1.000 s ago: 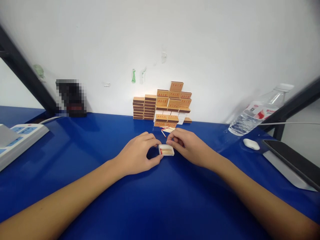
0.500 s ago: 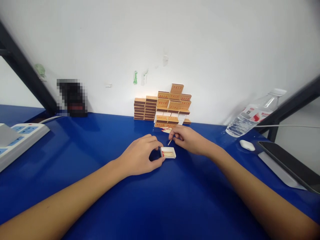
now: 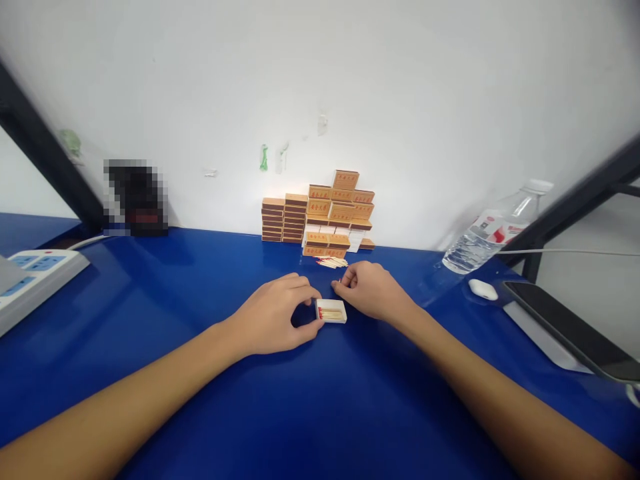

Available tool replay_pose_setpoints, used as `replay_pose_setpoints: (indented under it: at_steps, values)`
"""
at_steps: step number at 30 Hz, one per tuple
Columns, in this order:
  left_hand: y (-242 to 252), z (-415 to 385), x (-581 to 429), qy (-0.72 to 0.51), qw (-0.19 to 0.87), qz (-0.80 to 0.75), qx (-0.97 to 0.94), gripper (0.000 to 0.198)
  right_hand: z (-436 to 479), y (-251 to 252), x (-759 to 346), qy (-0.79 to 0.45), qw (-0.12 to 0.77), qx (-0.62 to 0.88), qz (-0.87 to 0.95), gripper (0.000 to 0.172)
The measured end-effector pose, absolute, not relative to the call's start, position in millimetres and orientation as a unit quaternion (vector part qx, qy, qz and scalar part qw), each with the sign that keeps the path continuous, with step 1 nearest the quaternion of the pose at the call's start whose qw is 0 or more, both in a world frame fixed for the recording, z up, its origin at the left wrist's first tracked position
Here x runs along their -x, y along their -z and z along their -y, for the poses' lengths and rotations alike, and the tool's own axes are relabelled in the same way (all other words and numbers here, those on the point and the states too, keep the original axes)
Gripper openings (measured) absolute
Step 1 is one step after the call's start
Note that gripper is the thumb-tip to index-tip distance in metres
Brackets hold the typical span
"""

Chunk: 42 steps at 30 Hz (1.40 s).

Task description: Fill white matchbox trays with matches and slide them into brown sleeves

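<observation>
My left hand [image 3: 277,313] holds a small white matchbox tray [image 3: 334,304] at its left end, between the thumb and fingers. Several red-tipped matches [image 3: 332,315] lie inside the tray, heads to the left. Just behind the tray's right side, my right hand [image 3: 371,288] is closed in a pinch on a match [image 3: 339,281]; only a small reddish bit of it shows past the fingertips. A loose pile of matches [image 3: 332,262] lies on the blue table beyond both hands.
Stacked matchboxes [image 3: 320,207] stand against the wall. To the right are a leaning water bottle [image 3: 493,230], a white earphone case [image 3: 483,289] and a phone [image 3: 570,327]. A power strip [image 3: 43,280] and a blurred dark object [image 3: 137,200] are at left.
My right hand has turned over the match, which now shows far less, and uncovers more of the match pile. The view has shifted slightly; my left hand keeps its hold on the tray.
</observation>
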<state>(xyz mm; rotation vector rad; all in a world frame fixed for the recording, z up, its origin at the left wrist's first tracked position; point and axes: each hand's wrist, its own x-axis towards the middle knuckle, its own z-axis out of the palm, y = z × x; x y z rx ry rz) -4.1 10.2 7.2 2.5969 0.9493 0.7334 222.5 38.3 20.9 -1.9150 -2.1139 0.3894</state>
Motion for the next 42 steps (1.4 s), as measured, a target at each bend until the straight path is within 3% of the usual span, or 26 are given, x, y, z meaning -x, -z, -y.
replay_pose_setpoints:
  at_steps: [4, 9, 15, 24, 29, 35, 42]
  values:
    - [-6, -12, 4, -0.252, 0.122, -0.348, -0.895, 0.021, -40, -23, -238, -0.176, 0.126, 0.622, 0.752, 0.025]
    - [-5, -14, 4, -0.252, 0.097, -0.366, -0.891, 0.021, -37, -29, -247, -0.198, 0.196, 0.507, 0.816, 0.025]
    - [-5, -15, 5, -0.247, 0.102, -0.365, -0.892, 0.020, -24, -28, -232, -0.200, 0.172, 0.404, 0.876, 0.018]
    - [-8, -11, 4, -0.257, 0.138, -0.334, -0.896, 0.024, -56, -11, -246, -0.074, 0.289, 0.537, 0.789, 0.014]
    - [-7, -12, 5, -0.264, 0.144, -0.357, -0.884, 0.022, -74, 5, -246, -0.027, 0.275, 0.523, 0.807, 0.020]
    - [-5, -12, 3, -0.254, 0.142, -0.339, -0.895, 0.024, -78, 7, -245, -0.035, 0.268, 0.494, 0.826, 0.010]
    - [-6, -14, 5, -0.256, 0.123, -0.347, -0.894, 0.022, -80, 13, -247, -0.015, 0.256, 0.492, 0.832, 0.024]
